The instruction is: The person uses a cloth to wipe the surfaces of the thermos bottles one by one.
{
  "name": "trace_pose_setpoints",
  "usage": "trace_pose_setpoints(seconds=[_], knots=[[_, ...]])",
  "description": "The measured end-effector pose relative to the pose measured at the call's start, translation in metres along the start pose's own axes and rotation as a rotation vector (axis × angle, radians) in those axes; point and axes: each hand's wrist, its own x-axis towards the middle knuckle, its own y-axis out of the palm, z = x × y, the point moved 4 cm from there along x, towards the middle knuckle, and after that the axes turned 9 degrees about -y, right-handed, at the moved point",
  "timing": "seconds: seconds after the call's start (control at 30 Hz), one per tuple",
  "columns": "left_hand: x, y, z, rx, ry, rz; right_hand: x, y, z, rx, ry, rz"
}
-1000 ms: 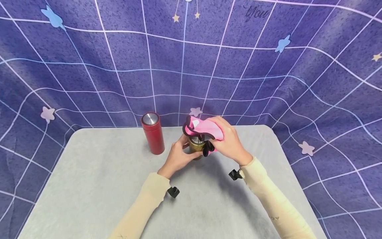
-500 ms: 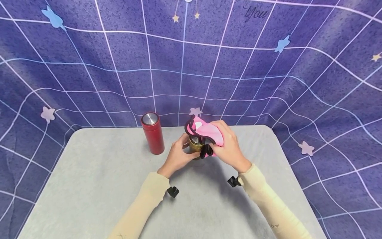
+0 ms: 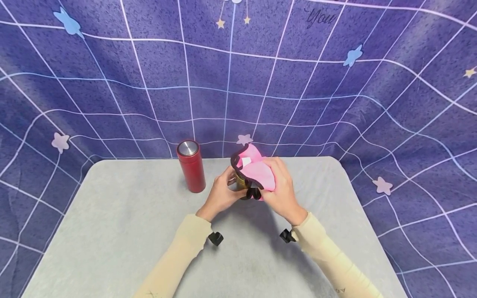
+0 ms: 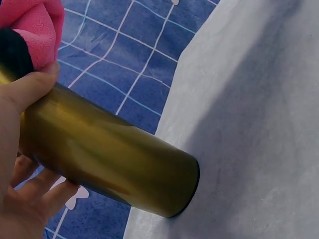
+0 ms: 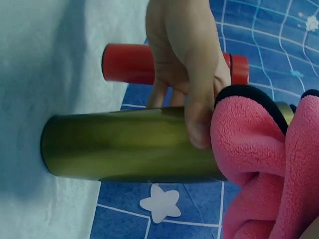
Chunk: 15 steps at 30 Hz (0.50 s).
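A gold thermos flask (image 4: 114,154) stands upright on the table, its upper part largely covered in the head view. My left hand (image 3: 220,194) grips it near the top, thumb on the near side and fingers round the far side. In my right hand (image 3: 282,190) is a bunched pink cleaning cloth (image 3: 261,174) with black edging and a white label. The cloth lies against the top and right side of the gold flask, close above my left thumb. In the right wrist view its fuzzy folds hang right beside the gold body (image 5: 124,147).
A red thermos flask (image 3: 192,171) with a steel lid top stands upright to the left of my left hand. The grey table (image 3: 123,231) reaches back to a purple-blue curtain (image 3: 208,99) with grid lines and stars.
My right hand has moved the cloth slightly towards me and left, so it now hides the gold flask's steel lid top. The left hand and both flasks have stayed in place.
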Motion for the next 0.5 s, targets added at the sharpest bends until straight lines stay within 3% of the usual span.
trace_pose_setpoints(seconds=[0.27, 0.5], knots=[[-0.002, -0.006, -0.001, 0.147, 0.074, -0.062, -0.010, 0.012, 0.019, -0.115, -0.207, 0.034], [-0.003, -0.007, 0.000, 0.070, 0.107, -0.055, -0.012, 0.019, 0.026, -0.271, -0.367, 0.049]])
